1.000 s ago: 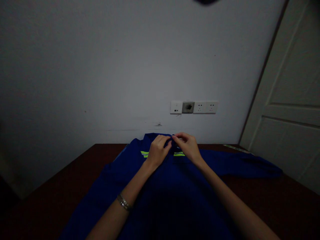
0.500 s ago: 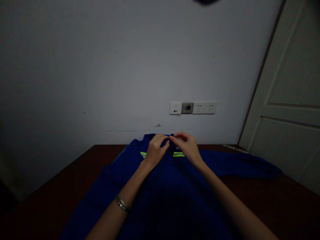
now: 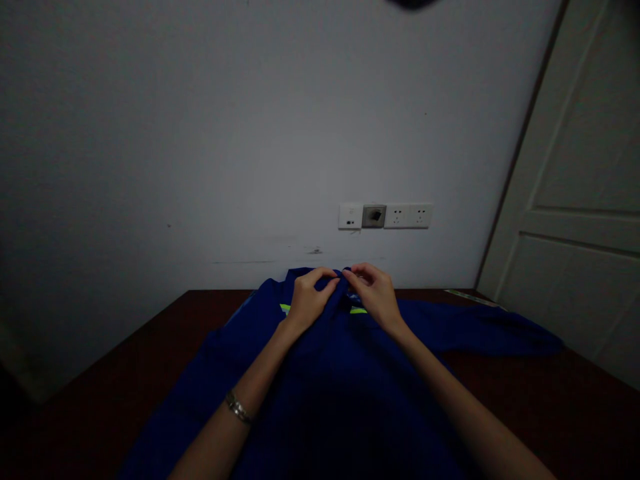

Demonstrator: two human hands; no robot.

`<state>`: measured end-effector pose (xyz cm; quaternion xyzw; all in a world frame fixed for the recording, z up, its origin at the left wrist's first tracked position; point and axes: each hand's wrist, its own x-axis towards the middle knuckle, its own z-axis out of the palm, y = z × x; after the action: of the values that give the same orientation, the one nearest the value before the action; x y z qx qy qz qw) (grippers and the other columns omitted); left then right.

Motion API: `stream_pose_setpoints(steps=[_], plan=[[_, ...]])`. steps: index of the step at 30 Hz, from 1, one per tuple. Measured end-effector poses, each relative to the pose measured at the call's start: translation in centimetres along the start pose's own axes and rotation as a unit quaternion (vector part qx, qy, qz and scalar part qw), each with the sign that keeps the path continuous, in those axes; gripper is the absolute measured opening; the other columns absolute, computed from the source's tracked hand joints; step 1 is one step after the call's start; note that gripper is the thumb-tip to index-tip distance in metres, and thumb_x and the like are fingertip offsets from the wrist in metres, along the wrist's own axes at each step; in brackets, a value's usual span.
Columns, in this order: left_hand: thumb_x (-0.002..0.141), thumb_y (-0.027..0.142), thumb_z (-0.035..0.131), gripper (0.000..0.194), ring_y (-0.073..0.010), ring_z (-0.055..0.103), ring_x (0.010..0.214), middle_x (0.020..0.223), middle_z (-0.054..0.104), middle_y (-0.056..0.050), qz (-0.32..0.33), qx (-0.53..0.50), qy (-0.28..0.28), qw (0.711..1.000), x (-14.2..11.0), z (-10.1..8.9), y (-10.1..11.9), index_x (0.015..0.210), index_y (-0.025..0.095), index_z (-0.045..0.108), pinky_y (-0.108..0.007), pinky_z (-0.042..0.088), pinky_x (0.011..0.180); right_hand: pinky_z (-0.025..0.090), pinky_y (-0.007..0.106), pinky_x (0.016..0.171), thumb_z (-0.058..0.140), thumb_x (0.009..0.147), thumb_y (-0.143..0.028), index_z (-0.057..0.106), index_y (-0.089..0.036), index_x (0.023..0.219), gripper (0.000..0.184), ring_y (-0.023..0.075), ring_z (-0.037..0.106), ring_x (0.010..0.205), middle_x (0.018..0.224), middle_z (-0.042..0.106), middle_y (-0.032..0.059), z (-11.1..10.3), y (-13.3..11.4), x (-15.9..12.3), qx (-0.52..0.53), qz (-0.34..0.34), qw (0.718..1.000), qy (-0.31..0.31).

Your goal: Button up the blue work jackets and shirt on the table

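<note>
A dark blue work jacket [image 3: 345,380] with yellow-green reflective strips lies spread on a dark brown table [image 3: 125,373], its collar at the far end near the wall. My left hand [image 3: 306,301] pinches the jacket's fabric near the collar, fingers closed on it. My right hand [image 3: 374,293] grips the same spot from the other side, fingertips almost touching the left ones. A metal bracelet [image 3: 237,408] is on my left wrist. One sleeve [image 3: 500,333] stretches out to the right.
A grey wall stands right behind the table, with a row of sockets [image 3: 386,216] above the collar. A white panelled door [image 3: 580,220] is at the right. The room is dim.
Both hands stay at the collar. The fabric between them has bunched up slightly and hides more of the reflective strips than before.
</note>
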<state>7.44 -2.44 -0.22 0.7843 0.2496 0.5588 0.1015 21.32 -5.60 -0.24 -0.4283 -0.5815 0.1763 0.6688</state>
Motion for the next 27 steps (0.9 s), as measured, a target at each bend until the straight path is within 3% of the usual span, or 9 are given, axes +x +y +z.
stream_pose_setpoints(steps=[8, 15, 20, 27], plan=[[0.077, 0.021, 0.057, 0.013, -0.0157, 0.063, 0.077, 0.082, 0.069, -0.004, -0.081, -0.064, -0.071, 0.992, 0.7, -0.9, -0.6, 0.080, 0.014, 0.068, -0.027, 0.048, 0.074, 0.042, 0.023, 0.052, 0.055, 0.079, -0.035, 0.059, -0.016, 0.078, 0.020, 0.0134, 0.057, 0.057, 0.067, 0.062, 0.0027, -0.5, 0.4, -0.2, -0.125, -0.115, 0.985, -0.034], [0.076, 0.017, 0.057, 0.009, -0.0146, 0.060, 0.077, 0.080, 0.066, -0.003, -0.019, 0.025, -0.140, 0.990, 1.0, -2.0, -0.4, 0.076, 0.015, 0.067, -0.027, 0.044, 0.075, 0.044, 0.026, 0.065, 0.049, 0.084, -0.023, 0.058, -0.017, 0.087, 0.012, 0.0157, 0.059, 0.070, 0.078, 0.063, 0.0054, -0.9, 1.2, -0.1, -0.234, -0.243, 0.934, -0.114], [0.076, 0.016, 0.058, 0.007, -0.0158, 0.056, 0.081, 0.081, 0.064, -0.003, 0.050, 0.087, -0.152, 0.983, 0.9, -2.2, -0.4, 0.076, 0.015, 0.064, -0.028, 0.042, 0.076, 0.045, 0.028, 0.068, 0.046, 0.086, -0.022, 0.057, -0.017, 0.091, 0.013, 0.0165, 0.059, 0.074, 0.083, 0.063, 0.0065, -0.9, 1.2, -0.3, -0.251, -0.253, 0.922, -0.151], [0.077, 0.016, 0.057, 0.006, -0.0160, 0.054, 0.078, 0.076, 0.060, -0.003, 0.064, 0.134, -0.125, 0.981, 0.8, -1.8, -0.5, 0.072, 0.015, 0.060, -0.028, 0.042, 0.072, 0.044, 0.025, 0.061, 0.052, 0.083, -0.024, 0.058, -0.017, 0.083, 0.009, 0.0146, 0.057, 0.065, 0.077, 0.062, 0.0049, -0.7, 1.1, 0.0, -0.233, -0.200, 0.948, -0.088]])
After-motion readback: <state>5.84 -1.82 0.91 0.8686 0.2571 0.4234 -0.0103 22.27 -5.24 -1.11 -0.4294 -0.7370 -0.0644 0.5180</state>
